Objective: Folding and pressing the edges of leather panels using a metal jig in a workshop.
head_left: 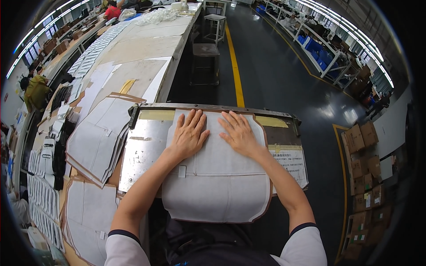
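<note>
A pale grey panel with brown edges (208,190) lies over a metal-topped work surface (142,153), its near part hanging over the front edge toward me. Seams cross it, and a small white tag shows at its left. My left hand (190,133) rests flat on the panel's far left part, fingers pointing away. Flat on the far right part is my right hand (239,133), its fingers spread. The far edge of the panel meets a metal bar (213,107) along the back of the surface, just beyond my fingertips.
Stacks of similar panels (95,137) lie to the left, with another stack (88,221) nearer me. A long table (146,48) runs away at the far left. A stool (206,51) stands ahead. Cardboard boxes (361,137) are piled at the right, beyond a yellow floor line.
</note>
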A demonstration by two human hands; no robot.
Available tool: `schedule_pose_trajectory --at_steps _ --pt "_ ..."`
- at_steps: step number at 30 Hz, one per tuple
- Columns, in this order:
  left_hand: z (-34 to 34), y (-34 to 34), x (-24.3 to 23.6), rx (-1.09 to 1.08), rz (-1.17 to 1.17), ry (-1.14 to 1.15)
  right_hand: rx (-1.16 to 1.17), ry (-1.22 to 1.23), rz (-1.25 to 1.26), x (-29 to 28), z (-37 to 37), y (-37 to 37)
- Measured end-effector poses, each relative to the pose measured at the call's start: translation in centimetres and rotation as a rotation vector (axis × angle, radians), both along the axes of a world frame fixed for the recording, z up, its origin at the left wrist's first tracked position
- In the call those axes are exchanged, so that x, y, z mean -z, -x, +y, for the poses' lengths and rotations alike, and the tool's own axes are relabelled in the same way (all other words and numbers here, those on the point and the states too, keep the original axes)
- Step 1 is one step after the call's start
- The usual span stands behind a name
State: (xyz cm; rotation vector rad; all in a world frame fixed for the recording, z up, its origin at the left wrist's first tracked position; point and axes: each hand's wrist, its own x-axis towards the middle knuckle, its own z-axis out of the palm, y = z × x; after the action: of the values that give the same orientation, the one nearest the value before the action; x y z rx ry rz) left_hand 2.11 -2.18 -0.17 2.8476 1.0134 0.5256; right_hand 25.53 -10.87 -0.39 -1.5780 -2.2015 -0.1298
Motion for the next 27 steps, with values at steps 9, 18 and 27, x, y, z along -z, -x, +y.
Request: schedule_pose_trajectory --at_steps 9,18,27 --pt "0.1 -0.4 0.3 -0.085 -0.022 -0.078 0.199 0.058 -0.038 -0.9 -0.7 0.4" --pt "-0.5 -1.1 -0.2 -0.197 0.063 -0.078 0.252 -0.070 -0.091 0.2 -1.5 -1.0" --pt "-0.9 -1.5 -0.7 -0.217 0.079 -0.074 0.241 -0.102 -0.073 0.8 -1.6 -1.2"
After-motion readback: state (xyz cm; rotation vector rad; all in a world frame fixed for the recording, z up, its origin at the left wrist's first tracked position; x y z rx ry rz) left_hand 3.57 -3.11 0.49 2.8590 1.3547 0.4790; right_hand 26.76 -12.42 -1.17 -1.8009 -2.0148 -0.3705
